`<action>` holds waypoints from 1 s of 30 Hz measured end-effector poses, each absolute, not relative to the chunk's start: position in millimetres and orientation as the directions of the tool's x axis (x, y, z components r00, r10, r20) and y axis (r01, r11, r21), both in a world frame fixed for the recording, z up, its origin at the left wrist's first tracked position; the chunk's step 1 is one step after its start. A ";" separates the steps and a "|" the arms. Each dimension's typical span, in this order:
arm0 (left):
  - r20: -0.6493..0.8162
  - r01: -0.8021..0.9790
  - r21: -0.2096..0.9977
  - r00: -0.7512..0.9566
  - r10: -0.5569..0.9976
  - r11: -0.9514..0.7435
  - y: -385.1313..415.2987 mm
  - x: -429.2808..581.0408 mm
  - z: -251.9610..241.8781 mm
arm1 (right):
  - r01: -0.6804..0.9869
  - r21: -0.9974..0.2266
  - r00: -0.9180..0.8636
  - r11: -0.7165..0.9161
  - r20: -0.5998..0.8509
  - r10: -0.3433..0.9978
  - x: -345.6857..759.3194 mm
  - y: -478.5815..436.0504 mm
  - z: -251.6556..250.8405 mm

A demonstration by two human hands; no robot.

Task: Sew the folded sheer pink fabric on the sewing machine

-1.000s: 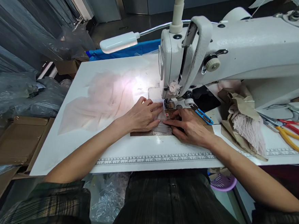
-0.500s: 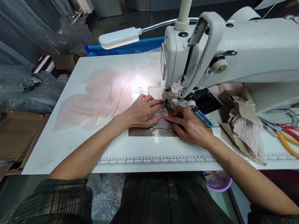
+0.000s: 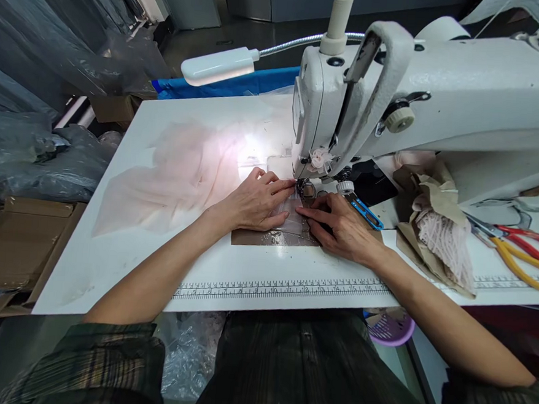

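On my feed, the white rectangular tabletop [image 3: 80, 269] takes up the most room. The white metal sewing machine [image 3: 462, 92] stands across its right side. I see a loose spread of sheer pale-pink fabric [image 3: 174, 171] on the left half, brightly lit at its right end. A black-marked measuring scale [image 3: 286, 291] runs along the near edge. At the right, a crumpled brown paper wrapping [image 3: 441, 183] partly encloses pale-pink gathered trim; beside it lie scissors with yellow handles [image 3: 514, 262]. A flat brown sheet [image 3: 258, 238] lies under my 2 hands.

My left hand [image 3: 263, 201] rests palm down, fingers extended and released, fingertips just beside the presser-foot area. My right hand [image 3: 337, 225] is bent, its index fingertip on a small translucent pale piece [image 3: 295, 225]; I cannot tell whether the fingers grasp it. That piece lies on the brown sheet, between both hands, just in front of the needle area. Near the right hand are blue thread snips [image 3: 366, 213].
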State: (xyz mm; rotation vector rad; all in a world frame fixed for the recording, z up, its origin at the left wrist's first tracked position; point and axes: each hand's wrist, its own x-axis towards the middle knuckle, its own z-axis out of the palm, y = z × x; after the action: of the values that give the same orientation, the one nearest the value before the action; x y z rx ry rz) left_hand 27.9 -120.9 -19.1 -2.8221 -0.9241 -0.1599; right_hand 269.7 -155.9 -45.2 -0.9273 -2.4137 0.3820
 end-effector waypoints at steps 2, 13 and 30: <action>0.139 0.598 -0.122 0.800 0.583 -0.792 -121.2 28.6 -17.6 | 0.547 -0.425 -0.625 0.721 0.366 0.689 269.9 -155.5 -45.9; 0.146 0.600 -0.135 0.799 0.584 -0.788 -117.5 27.6 -20.5 | 0.579 -0.413 -0.620 0.703 0.337 0.708 269.2 -155.7 -45.7; 0.183 0.598 -0.128 0.798 0.573 -0.791 -117.7 26.2 -22.8 | 0.571 -0.389 -0.617 0.723 0.377 0.690 265.5 -159.3 -45.4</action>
State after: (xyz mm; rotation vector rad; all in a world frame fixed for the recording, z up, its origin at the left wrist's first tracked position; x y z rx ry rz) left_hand 26.2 -117.7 -22.8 -2.8068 -0.9222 -0.2009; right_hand 265.5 -159.3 -45.4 -0.9592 -2.4183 0.3144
